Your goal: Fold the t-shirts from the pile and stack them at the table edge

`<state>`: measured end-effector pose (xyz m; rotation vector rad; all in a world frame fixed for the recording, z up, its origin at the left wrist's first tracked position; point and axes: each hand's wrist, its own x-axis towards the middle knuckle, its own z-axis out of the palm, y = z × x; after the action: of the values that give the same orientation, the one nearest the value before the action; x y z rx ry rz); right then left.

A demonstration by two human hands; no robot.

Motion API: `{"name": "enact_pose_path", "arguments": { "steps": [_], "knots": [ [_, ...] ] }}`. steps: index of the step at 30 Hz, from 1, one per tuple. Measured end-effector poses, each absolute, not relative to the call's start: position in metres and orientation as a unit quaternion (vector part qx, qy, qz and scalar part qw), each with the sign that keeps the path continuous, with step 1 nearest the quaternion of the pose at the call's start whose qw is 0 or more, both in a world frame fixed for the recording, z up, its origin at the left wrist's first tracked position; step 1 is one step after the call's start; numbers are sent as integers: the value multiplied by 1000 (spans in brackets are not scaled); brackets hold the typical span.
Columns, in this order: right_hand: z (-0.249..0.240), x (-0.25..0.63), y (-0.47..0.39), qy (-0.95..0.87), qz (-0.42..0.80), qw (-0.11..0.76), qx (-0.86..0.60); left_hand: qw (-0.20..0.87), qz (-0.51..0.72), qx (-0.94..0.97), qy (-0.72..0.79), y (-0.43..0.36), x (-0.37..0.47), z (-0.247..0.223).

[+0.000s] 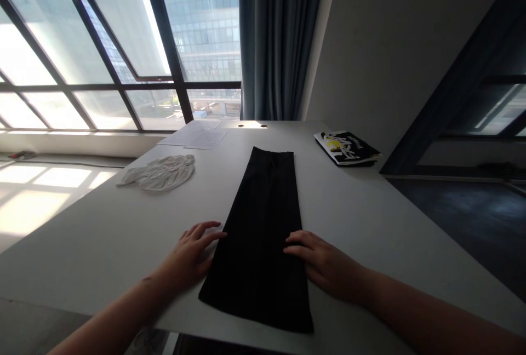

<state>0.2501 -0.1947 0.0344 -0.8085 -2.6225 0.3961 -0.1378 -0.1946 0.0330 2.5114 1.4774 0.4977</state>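
left hand (189,255) flat, fingers spread, at the black folded cloth (263,223). right hand (324,264) open, fingertips resting on it.

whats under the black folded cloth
The black folded cloth lies flat on the white table. The left hand and right hand rest at its edges. Anything beneath it is hidden.

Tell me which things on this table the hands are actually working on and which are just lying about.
In hand:
- black folded garment, lying flat and long on the table
- left hand, flat at its left edge
- right hand, fingertips on its right edge

Lying about:
- crumpled white cloth
- paper sheets at the far edge
- folded black item with yellow-and-white print
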Motion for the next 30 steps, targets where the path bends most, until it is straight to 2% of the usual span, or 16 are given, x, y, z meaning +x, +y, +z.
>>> {"name": "enact_pose_path", "arguments": {
  "steps": [2,5,7,12,15,18,24,30],
  "knots": [
    [34,250,-194,-936,132,174,-276,98,165,874,447,-198,-138,37],
    [36,245,-204,-969,112,142,-168,98,143,921,348,-208,-137,44],
    [39,242,-211,-976,109,153,-114,99,124,944,289,-214,-134,50],
    [64,252,-215,-956,206,186,-91,149,142,949,240,-230,-114,75],
    [79,265,-210,-933,263,205,-136,198,161,933,255,-230,-98,92],
    [77,276,-196,-903,271,231,-241,191,165,922,294,-211,-88,97],
    [47,283,-159,-816,299,236,-434,216,155,872,411,-144,-85,65],
    [45,278,-154,-825,250,215,-460,149,154,879,427,-123,-89,37]
  ]
}}
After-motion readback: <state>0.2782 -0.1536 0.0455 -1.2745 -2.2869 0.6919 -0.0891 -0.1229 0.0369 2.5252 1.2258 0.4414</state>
